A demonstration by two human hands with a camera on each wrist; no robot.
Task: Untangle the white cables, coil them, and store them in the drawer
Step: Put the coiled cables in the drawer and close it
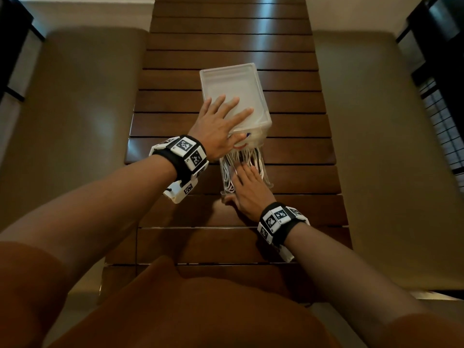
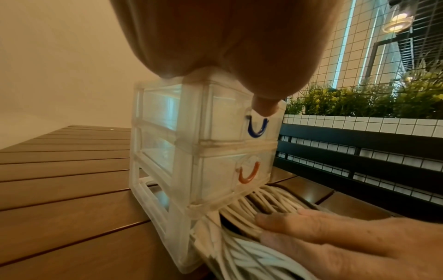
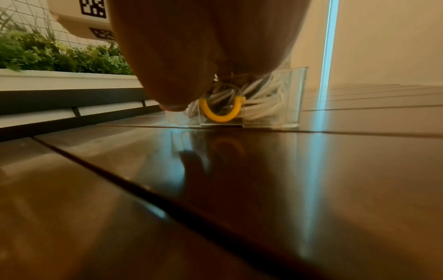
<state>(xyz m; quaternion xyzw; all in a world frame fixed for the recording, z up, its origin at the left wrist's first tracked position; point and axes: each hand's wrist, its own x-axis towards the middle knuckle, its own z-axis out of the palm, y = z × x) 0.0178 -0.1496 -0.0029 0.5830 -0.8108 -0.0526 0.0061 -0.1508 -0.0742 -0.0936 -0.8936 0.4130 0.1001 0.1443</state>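
A clear plastic drawer unit [image 1: 231,81] stands on the slatted wooden table [image 1: 226,33]. My left hand [image 1: 233,119] lies flat on its top, fingers spread, thumb hanging over the front. In the left wrist view the upper drawers, with a blue handle [image 2: 257,128] and an orange handle [image 2: 249,174], are pushed in. The bottom drawer [image 1: 267,182] is pulled out toward me and holds the coiled white cables [image 1: 228,169]. My right hand [image 1: 236,184] presses flat on the cables [image 2: 242,252], thumb by the drawer's front edge. The right wrist view shows that drawer front [image 3: 287,98] and its yellow handle [image 3: 220,115].
Beige padded benches [image 1: 82,121] run along both sides of the table. A white planter with green plants [image 2: 359,102] and a wire grid stand beyond the table's side. Bare table surface [image 1: 226,242] lies between the drawer and me.
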